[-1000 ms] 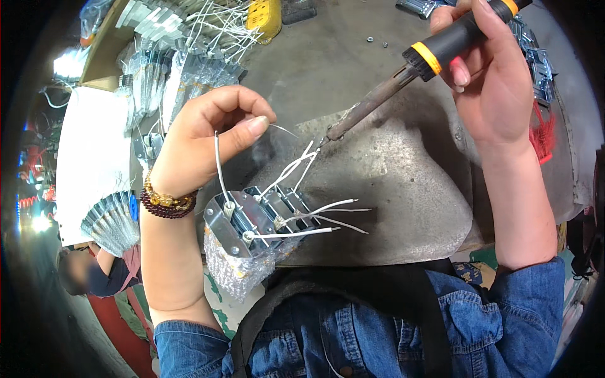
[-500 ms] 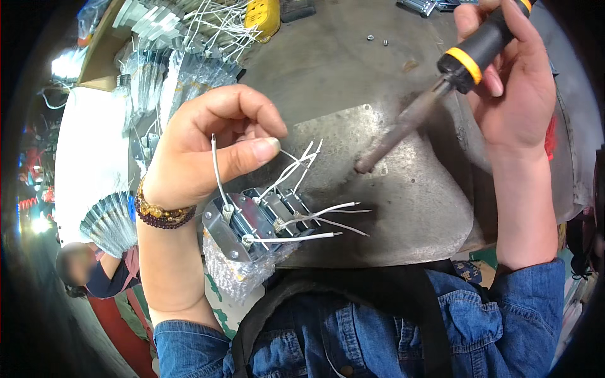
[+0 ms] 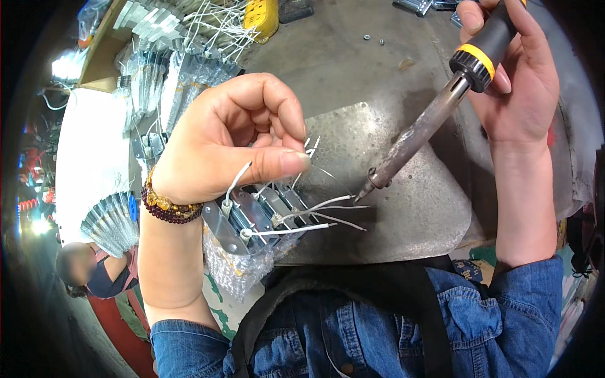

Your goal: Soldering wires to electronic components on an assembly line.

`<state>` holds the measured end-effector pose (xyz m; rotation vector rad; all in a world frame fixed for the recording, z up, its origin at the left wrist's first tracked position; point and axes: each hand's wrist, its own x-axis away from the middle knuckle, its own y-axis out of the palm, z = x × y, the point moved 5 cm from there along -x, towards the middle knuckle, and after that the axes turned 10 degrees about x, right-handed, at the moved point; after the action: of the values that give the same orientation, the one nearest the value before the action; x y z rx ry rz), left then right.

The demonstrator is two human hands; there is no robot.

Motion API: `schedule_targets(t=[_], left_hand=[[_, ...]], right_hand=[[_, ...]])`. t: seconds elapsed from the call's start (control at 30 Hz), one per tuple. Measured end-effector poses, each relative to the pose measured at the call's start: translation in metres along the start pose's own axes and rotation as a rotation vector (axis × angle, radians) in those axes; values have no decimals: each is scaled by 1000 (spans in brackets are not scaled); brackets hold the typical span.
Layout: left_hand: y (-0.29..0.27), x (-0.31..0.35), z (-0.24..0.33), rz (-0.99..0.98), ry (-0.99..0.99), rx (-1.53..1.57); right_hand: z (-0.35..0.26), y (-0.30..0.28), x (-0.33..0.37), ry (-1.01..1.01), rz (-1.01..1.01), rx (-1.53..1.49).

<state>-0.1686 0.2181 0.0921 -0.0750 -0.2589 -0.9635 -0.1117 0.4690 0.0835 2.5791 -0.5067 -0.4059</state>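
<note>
My right hand (image 3: 520,94) grips a soldering iron (image 3: 435,120) by its black handle with yellow rings. The iron slants down to the left, its tip at the bared end of a white wire (image 3: 331,203). Thumb and forefinger of my left hand (image 3: 252,142) pinch a thin solder wire (image 3: 331,174), which runs to the same spot. Below that hand, several metal parts (image 3: 249,217) with white leads stand side by side in bubble wrap (image 3: 236,271) at the table's near edge. My left hand hides some of the leads.
A worn metal plate (image 3: 403,214) lies on the grey table. Bundles of wrapped parts (image 3: 142,82) and a yellow holder (image 3: 261,19) are at the far left. Two small nuts (image 3: 374,40) lie at the back. Another person (image 3: 104,271) is at the left.
My left hand has moved right and slightly down, bringing the solder to a lead's end. The iron's tip has dropped to that same end.
</note>
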Motion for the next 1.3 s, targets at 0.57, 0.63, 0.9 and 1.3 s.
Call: schedule_targets(t=[0.57, 0.63, 0.9, 1.3], left_hand=[[5, 2, 0, -26, 5, -20], [5, 1, -1, -33, 10, -13], [4, 3, 2, 5, -30, -32], [-31, 26, 30, 201, 435, -86]], right_hand=[[9, -11, -4, -80, -79, -73], [8, -11, -3, -84, -66, -53], [6, -10, -5, -104, -107, -64], [2, -13, 0, -93, 9, -60]])
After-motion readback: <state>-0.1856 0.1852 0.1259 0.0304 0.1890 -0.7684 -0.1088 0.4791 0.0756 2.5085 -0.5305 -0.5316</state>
